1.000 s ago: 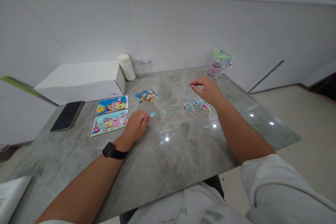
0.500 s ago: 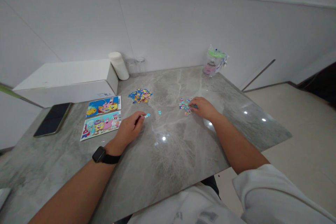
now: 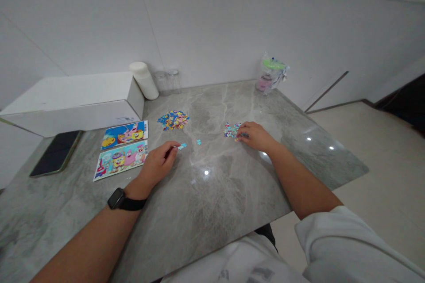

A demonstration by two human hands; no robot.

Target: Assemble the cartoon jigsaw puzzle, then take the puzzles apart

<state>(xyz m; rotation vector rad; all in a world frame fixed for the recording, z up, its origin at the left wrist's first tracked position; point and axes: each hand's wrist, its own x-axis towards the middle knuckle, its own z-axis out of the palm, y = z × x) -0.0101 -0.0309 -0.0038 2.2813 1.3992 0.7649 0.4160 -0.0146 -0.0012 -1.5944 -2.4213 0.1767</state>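
My left hand [image 3: 159,162] rests on the table with its fingers curled together, the index fingertip and thumb on a light-blue jigsaw puzzle piece [image 3: 182,146]. One more light-blue piece [image 3: 198,142] lies apart, a little to the right. At the right, my right hand [image 3: 254,135] is closed at the edge of a small pile of teal and multicoloured puzzle pieces [image 3: 230,130]. A dark piece shows between its fingers, and the hand covers part of the pile. A larger pile of blue, yellow and pink pieces [image 3: 173,120] lies beyond my left hand.
Two cartoon picture cards [image 3: 121,159] lie left of my left hand, beside a phone [image 3: 56,152]. Behind them stand a white box [image 3: 76,97], a white bottle [image 3: 144,80] and two clear glasses [image 3: 173,82]. A bagged pink-and-green item [image 3: 268,77] stands at the back right of the marble table [image 3: 212,212].
The view has shifted slightly. My right hand has moved a little over the near side of the small pile, covering more pieces. My left hand stays by the light-blue pieces.
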